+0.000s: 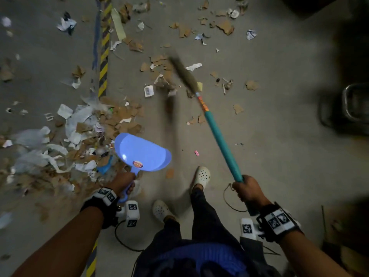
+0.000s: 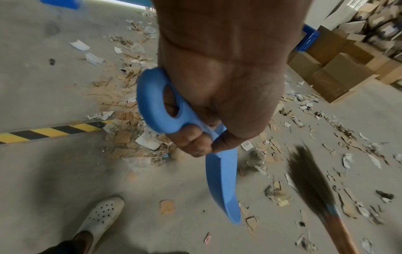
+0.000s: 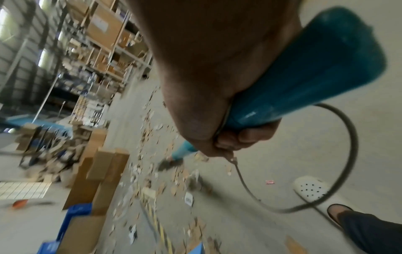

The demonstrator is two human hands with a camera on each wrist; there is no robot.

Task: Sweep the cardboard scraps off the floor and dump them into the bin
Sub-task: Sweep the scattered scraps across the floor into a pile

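Note:
Torn cardboard and paper scraps lie in a thick pile (image 1: pixel 89 132) at the left, and more scraps (image 1: pixel 185 30) are strewn across the floor ahead. My left hand (image 1: pixel 123 181) grips the handle of a blue dustpan (image 1: pixel 142 151), which hangs above the floor beside the pile and looks empty. In the left wrist view my fingers (image 2: pixel 195 142) curl round the dustpan's looped handle (image 2: pixel 156 103). My right hand (image 1: pixel 245 188) grips the end of a teal broom handle (image 1: pixel 219 136). The blurred broom bristles (image 1: pixel 184 73) are among scraps ahead.
A yellow-black floor tape (image 1: pixel 103 62) runs past the pile. A dark metal container (image 1: pixel 355 102) stands at the right edge. My white clogs (image 1: pixel 202 175) are between the hands. Stacked cardboard boxes (image 2: pixel 335 68), a blue crate (image 3: pixel 74 213) and shelving (image 3: pixel 97 43) border the floor.

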